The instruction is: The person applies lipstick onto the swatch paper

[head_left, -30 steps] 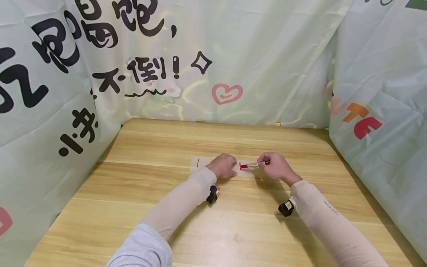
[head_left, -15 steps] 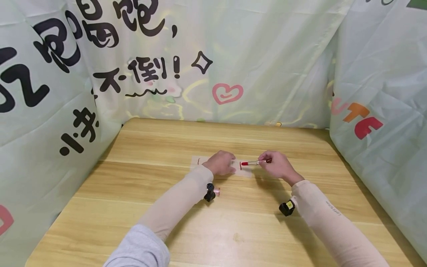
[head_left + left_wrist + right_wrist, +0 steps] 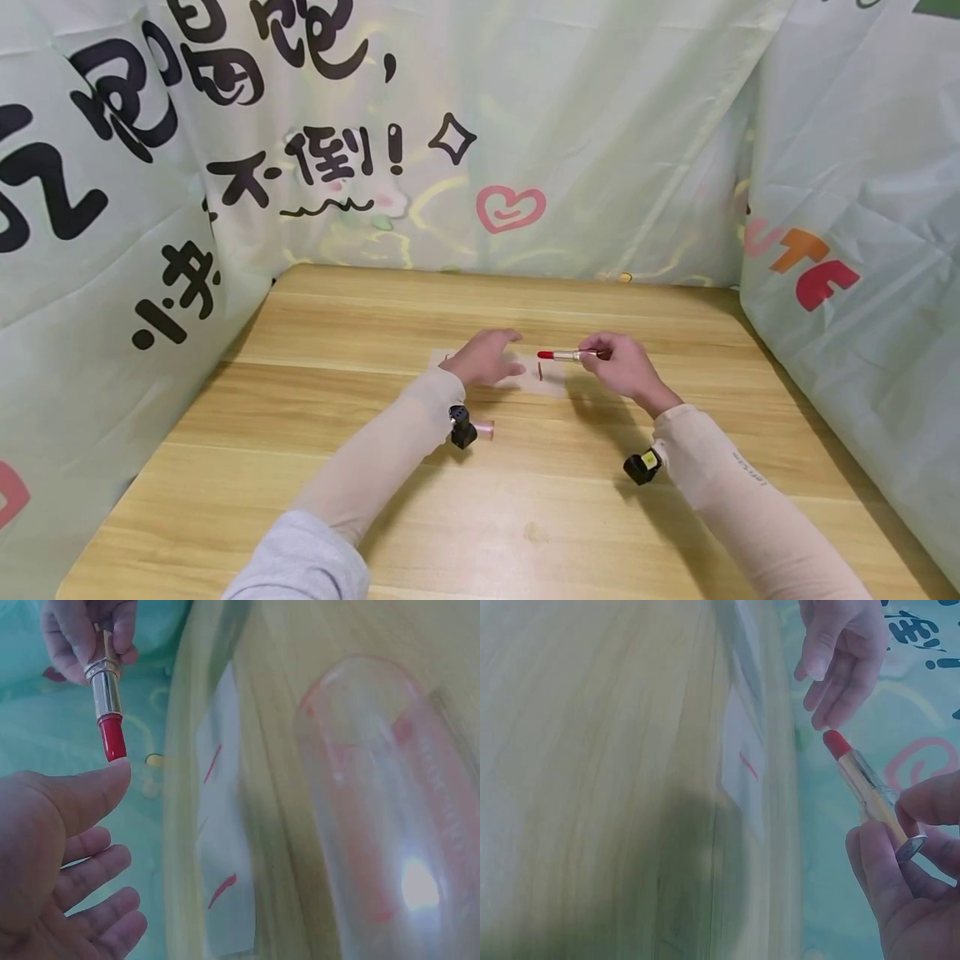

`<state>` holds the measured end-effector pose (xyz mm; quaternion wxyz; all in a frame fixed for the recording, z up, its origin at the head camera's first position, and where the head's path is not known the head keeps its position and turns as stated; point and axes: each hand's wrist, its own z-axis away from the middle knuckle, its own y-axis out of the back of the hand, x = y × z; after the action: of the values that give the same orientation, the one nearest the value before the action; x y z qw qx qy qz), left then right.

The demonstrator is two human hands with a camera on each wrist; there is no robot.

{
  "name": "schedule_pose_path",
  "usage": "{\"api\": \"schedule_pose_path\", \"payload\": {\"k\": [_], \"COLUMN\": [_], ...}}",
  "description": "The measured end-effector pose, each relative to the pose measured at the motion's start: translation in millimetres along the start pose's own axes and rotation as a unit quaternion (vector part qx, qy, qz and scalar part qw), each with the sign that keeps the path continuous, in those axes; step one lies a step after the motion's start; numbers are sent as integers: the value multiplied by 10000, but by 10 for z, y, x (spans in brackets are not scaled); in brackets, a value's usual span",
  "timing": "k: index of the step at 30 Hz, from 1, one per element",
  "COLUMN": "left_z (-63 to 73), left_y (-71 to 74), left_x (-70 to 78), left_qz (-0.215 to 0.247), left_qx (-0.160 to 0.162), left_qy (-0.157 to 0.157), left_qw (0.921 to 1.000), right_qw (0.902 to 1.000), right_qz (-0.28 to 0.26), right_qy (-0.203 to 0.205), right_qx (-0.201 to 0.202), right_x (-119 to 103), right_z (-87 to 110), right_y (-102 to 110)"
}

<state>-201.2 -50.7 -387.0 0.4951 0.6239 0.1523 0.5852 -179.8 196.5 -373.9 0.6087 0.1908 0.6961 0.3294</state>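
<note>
My right hand (image 3: 624,367) pinches a lipstick (image 3: 564,356) by its base, its red tip pointing left above the paper. In the right wrist view the thumb and fingers grip the lipstick's (image 3: 870,793) gold and silver tube. My left hand (image 3: 483,357) is raised over the white paper strip (image 3: 553,387) with fingers spread and nothing in them. One red stroke marks each end of the strip, as the left wrist view of the paper (image 3: 225,847) shows. A clear pink lipstick cap (image 3: 486,430) lies on the table near my left wrist.
The wooden table (image 3: 555,517) has fabric curtains (image 3: 615,125) with printed writing behind it and on both sides. A small black camera (image 3: 642,467) sits on my right wrist, and another camera (image 3: 462,427) on the left.
My left hand has lifted off the paper and moved left, its fingers spreading. My right hand has raised the lipstick away from the right-hand red stroke. More of the pink cap shows.
</note>
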Motion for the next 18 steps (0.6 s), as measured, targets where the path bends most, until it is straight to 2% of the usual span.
{"api": "schedule_pose_path", "payload": {"k": [5, 9, 13, 18], "left_z": [25, 48, 88, 163], "left_y": [23, 29, 32, 52], "left_x": [-41, -64, -69, -44], "left_qz": [162, 571, 1031, 1664], "left_qx": [211, 388, 580, 723], "left_qy": [-133, -159, -174, -132], "left_qw": [9996, 9975, 9928, 9833], "right_qw": [9996, 9989, 9969, 9879], "right_qz": [-257, -440, -754, -1537], "right_qy": [-38, -109, -161, -215], "right_qx": [66, 101, 124, 84], "right_x": [-43, -71, -101, -166], "right_z": [6, 3, 7, 24], "right_y": [-8, -18, -29, -44]}}
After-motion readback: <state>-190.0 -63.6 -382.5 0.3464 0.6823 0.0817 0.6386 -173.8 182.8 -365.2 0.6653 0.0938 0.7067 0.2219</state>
